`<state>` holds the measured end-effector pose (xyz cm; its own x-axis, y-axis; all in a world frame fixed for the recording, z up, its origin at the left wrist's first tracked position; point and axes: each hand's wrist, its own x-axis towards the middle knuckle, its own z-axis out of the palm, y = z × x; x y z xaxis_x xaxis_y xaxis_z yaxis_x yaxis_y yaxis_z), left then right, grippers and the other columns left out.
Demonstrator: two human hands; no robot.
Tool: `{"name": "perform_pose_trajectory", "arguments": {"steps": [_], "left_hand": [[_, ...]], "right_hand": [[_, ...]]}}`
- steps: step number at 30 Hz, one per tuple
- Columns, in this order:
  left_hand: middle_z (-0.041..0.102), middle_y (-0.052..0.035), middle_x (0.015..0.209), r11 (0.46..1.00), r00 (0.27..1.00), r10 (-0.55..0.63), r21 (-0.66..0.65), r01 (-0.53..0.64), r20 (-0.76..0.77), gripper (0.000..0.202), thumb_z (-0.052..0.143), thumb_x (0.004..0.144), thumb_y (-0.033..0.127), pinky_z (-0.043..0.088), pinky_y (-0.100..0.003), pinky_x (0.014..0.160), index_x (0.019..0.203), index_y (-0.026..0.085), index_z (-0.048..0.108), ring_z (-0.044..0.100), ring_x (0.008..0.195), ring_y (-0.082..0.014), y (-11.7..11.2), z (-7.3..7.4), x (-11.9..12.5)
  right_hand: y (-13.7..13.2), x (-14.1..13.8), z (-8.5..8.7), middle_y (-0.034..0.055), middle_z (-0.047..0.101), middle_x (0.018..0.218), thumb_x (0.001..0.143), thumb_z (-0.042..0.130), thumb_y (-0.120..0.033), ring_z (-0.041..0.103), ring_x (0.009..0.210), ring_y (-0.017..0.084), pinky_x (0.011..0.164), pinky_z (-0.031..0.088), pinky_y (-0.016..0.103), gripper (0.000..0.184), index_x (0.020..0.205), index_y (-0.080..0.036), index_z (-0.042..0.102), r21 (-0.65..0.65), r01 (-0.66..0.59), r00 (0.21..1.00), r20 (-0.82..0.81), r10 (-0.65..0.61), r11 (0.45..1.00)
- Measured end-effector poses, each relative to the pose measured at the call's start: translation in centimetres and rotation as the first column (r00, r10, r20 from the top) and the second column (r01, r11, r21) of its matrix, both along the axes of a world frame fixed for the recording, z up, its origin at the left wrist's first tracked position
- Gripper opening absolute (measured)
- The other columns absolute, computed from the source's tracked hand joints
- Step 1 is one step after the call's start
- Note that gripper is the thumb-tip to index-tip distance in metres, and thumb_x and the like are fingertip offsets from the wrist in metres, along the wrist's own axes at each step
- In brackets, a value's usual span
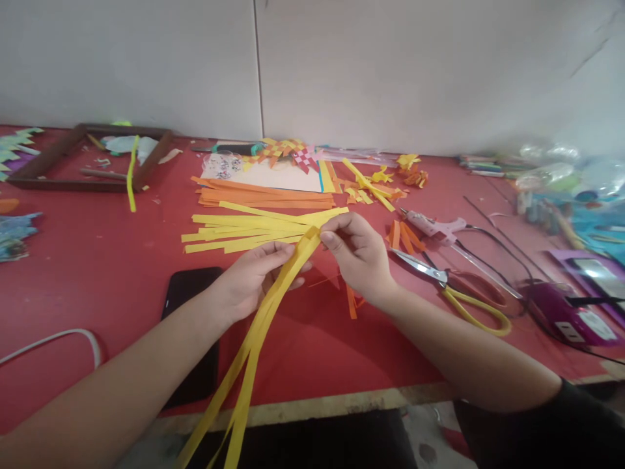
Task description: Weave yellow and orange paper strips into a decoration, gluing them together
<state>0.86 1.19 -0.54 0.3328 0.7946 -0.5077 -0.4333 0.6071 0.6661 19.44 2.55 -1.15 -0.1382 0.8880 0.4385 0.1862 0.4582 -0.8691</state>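
Long yellow paper strips (263, 326) hang from between my hands and trail down past the table's front edge. My left hand (258, 277) is closed on them, thumb on top and fingers underneath. At their folded upper end, my right hand (359, 251) pinches the paper between thumb and forefinger. Just beyond my hands lies a fanned pile of yellow paper strips (244, 231), with a stack of orange paper strips (263, 195) behind it. Some orange scraps (351, 301) lie below my right hand.
Right of my right arm are scissors (452, 286) with yellow handles and a pink glue gun (434, 227) with its cord. A black phone (193, 339) lies under my left forearm. A brown wooden frame (73, 185) sits at the back left, near woven paper pieces (278, 155).
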Motion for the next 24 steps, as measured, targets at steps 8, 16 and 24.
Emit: {"name": "perform_pose_trajectory", "arguments": {"steps": [8,16,24], "left_hand": [[0.070,-0.0062,0.071,0.995,0.995,-0.093,0.043,0.092,0.023,0.020,0.051,0.097,0.018,0.048,-0.019,0.045,0.080,0.013,0.061,0.060,0.047,-0.0099,0.2,0.0,0.0],[0.071,-0.0047,0.071,0.996,0.998,-0.065,0.063,0.064,0.017,0.018,0.062,0.090,0.015,0.051,-0.019,0.050,0.073,0.015,0.056,0.066,0.055,-0.0121,-0.3,0.3,0.2],[0.069,0.0002,0.069,0.993,0.998,-0.061,0.100,0.059,0.023,0.020,0.073,0.082,0.018,0.054,-0.021,0.054,0.074,0.017,0.056,0.069,0.059,-0.0132,-0.3,0.2,0.2]], "right_hand": [[-0.4,-0.3,0.0,-0.0006,0.067,0.073,0.090,0.065,-0.028,0.063,0.067,0.013,0.067,0.051,0.030,0.008,0.086,-0.021,0.063,0.006,-0.122,0.990,0.066,0.121,0.993],[-0.7,-0.8,-0.1,0.0018,0.062,0.085,0.086,0.070,-0.030,0.061,0.071,0.012,0.066,0.054,0.029,0.011,0.081,-0.020,0.067,-0.145,-0.046,0.999,0.021,0.049,0.988],[-1.0,-1.3,0.5,-0.0005,0.065,0.077,0.074,0.080,-0.042,0.067,0.065,0.012,0.065,0.060,0.029,0.028,0.078,-0.019,0.064,-0.383,-0.149,0.977,-0.201,0.075,0.912]]}}
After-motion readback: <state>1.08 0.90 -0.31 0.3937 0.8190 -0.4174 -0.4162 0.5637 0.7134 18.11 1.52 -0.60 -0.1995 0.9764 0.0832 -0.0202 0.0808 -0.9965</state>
